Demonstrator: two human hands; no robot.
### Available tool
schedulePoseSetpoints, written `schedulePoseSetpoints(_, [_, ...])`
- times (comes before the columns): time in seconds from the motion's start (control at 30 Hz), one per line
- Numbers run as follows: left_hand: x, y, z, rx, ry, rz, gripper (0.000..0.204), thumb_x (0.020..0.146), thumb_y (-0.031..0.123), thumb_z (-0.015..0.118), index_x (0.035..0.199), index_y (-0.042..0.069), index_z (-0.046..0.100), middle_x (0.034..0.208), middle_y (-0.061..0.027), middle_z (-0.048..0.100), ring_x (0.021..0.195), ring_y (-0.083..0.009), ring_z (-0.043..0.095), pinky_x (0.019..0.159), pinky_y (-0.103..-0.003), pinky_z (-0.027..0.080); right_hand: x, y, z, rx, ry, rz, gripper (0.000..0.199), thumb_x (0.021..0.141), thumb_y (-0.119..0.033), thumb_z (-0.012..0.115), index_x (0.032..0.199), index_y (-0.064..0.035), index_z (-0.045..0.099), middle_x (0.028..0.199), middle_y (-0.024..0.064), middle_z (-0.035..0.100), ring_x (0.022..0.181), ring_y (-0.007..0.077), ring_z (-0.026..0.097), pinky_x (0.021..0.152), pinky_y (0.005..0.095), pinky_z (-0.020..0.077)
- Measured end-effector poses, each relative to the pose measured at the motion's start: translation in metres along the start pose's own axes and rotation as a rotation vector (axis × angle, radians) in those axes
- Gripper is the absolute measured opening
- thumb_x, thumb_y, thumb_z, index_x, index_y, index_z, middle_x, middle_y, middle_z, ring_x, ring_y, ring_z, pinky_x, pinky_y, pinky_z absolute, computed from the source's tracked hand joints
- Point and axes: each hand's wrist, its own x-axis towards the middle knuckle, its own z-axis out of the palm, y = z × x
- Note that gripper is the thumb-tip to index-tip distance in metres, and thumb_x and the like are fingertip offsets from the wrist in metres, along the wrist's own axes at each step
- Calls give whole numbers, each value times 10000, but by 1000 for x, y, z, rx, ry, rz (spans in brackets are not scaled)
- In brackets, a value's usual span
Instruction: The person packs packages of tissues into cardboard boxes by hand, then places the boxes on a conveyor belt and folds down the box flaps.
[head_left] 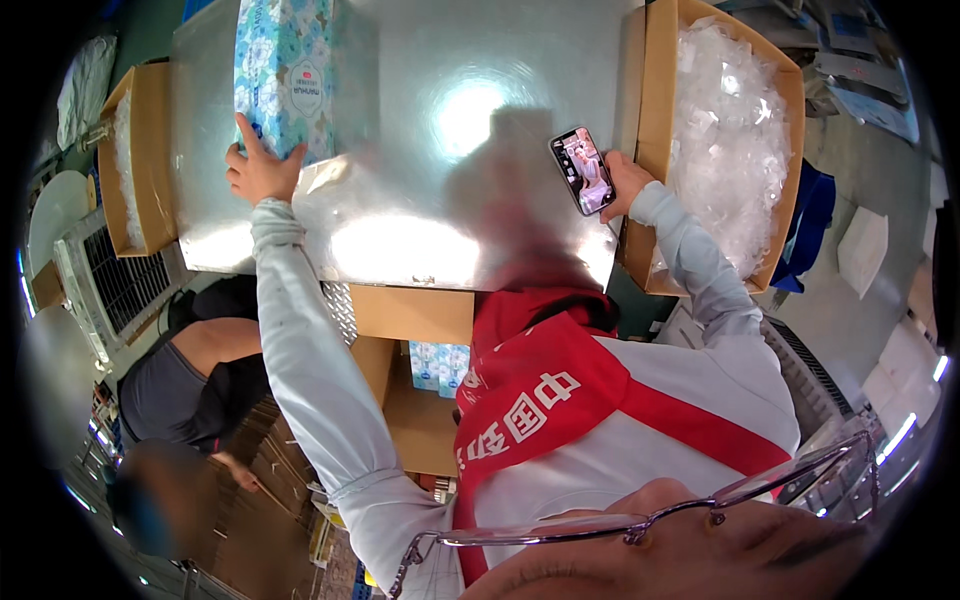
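Observation:
A long blue-and-white floral package [285, 75] lies on the shiny metal table [420, 190] at its far left. My left hand [265, 170] is at the package's near end, index finger stretched along the left edge and thumb against the near side, gripping the corner. At the table's right side my right hand [626, 184] holds a smartphone [582, 170] by its right edge. The phone's screen is lit and faces up; the fingers beneath it are hidden.
Right of the table stands a carton [655, 100] full of clear plastic pieces [725, 140]. Another carton [150, 160] is at the left edge. Below the table an open cardboard box [415, 312] contains blue floral packs [438, 365]. A co-worker [190, 380] bends at the lower left.

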Motion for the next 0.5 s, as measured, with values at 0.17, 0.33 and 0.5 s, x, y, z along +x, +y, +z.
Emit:
schedulePoseSetpoints(0.17, [-113,5,-35,8,-70,96,1142,595,351,900,1557,354,284,1334,-243,429,1132,-463,483,984,-520,382,4,-6,7,-72,55,48,819,588,-189,917,1202,-23,402,1139,237,603,1036,438,621,880,469,510])
schedulePoseSetpoints(0.33, [-248,47,-95,-17,-282,79,1089,580,364,911,1510,162,380,1241,-230,477,1089,-410,468,1000,-525,354,19,16,7,-27,88,-25,309,880,-245,662,1058,-22,541,917,220,670,901,415,653,793,501,511])
schedulePoseSetpoints(0.5, [-247,76,-93,-246,-198,153,1070,696,493,829,1529,78,302,1442,-277,368,1248,-466,408,1050,-549,326,23,-3,-17,-197,369,-68,262,1007,-274,460,998,-45,587,808,226,672,761,455,643,712,554,495])
